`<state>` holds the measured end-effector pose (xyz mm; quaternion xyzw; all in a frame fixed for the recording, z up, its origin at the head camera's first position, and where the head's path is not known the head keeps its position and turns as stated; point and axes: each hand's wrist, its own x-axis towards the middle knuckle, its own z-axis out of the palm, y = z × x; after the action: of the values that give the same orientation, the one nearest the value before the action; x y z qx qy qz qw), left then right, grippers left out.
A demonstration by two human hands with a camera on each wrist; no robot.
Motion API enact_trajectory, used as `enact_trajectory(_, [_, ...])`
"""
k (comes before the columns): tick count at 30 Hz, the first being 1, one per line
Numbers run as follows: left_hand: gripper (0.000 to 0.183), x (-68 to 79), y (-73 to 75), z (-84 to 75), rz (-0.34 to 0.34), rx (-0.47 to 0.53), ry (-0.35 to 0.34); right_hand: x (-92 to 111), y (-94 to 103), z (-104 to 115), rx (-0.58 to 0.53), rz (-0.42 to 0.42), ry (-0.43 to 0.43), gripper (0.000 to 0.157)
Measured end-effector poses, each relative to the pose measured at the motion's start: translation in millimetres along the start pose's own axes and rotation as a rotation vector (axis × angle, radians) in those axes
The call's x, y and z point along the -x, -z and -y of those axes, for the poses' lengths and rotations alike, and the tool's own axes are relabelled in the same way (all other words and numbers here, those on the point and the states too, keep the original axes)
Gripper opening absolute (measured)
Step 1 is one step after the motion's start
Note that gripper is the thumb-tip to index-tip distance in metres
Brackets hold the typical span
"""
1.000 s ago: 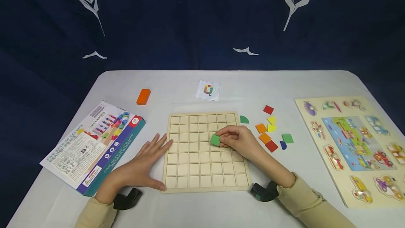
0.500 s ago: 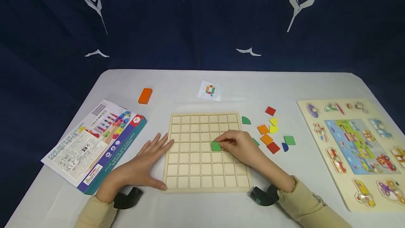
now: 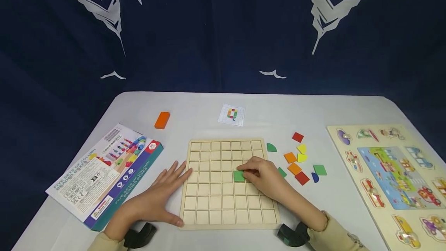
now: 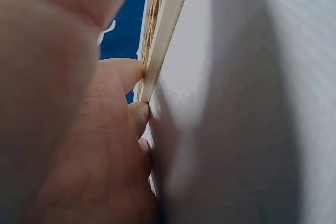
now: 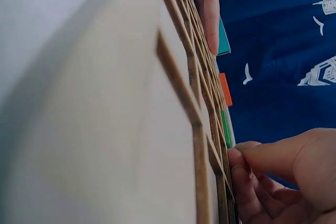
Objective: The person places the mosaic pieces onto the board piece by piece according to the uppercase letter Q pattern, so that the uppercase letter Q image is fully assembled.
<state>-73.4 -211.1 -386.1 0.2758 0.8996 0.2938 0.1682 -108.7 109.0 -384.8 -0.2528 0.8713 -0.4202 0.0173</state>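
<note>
In the head view, a green square tile (image 3: pixel 238 176) lies in a cell right of the middle of the wooden grid board (image 3: pixel 230 227). My right hand (image 3: pixel 266 177) pinches it at its right edge with curled fingers. In the right wrist view, thumb and fingertips meet the end of the green tile (image 5: pixel 226 129) at the grid. My left hand (image 3: pixel 155 200) spreads along the board's left side, fingertips on the upper left edge and thumb at the lower left corner. The left wrist view has those fingertips against the wooden edge (image 4: pixel 168 30).
Right of the board lie a green quarter-circle (image 3: pixel 271 147) and several red, orange, yellow, green and blue pieces. A pattern card (image 3: pixel 231 121) lies behind the board, an orange block (image 3: pixel 162 120) back left. A printed box (image 3: pixel 104 177) flanks it left, a picture puzzle (image 3: pixel 352 177) right.
My right hand has lowered the green tile from above the board into a cell, and its fingers stay at the tile's edge. The left hand has kept its place. The head view has tilted up slightly.
</note>
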Motion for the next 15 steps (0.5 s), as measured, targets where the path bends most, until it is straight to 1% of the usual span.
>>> enact_trajectory(1, [0.122,0.5,-0.5,-0.3,-0.002,0.006,-0.007,0.7,0.3,0.4,-0.012,-0.005,-0.003,0.020])
enact_trajectory(3, [0.122,1.4,-0.3,-0.7,-0.002,0.010,0.002,0.7,4.5,2.5,-0.034,-0.034,-0.014,0.018])
enact_trajectory(5, [0.122,0.6,0.1,-1.0,0.001,0.009,0.009,3.2,15.5,4.4,-0.062,-0.076,-0.037,0.017])
enact_trajectory(7, [0.122,0.2,1.2,-1.2,0.006,0.010,0.023,8.1,32.0,5.2,-0.080,-0.145,-0.049,0.016])
enact_trajectory(10, [0.124,0.0,2.9,-1.8,0.006,0.006,0.041,23.3,60.8,0.3,-0.071,-0.292,-0.105,0.016])
enact_trajectory(12, [0.124,-0.1,2.6,-2.5,0.011,0.015,0.047,37.7,75.3,-10.8,-0.053,-0.401,-0.192,0.018])
enact_trajectory(13, [0.124,-0.1,2.3,-3.1,0.012,0.021,0.048,45.2,80.7,-15.8,-0.044,-0.444,-0.261,0.020])
enact_trajectory(15, [0.124,-0.1,0.8,-4.2,0.009,0.039,0.038,59.6,87.9,-25.3,-0.047,-0.497,-0.395,0.026])
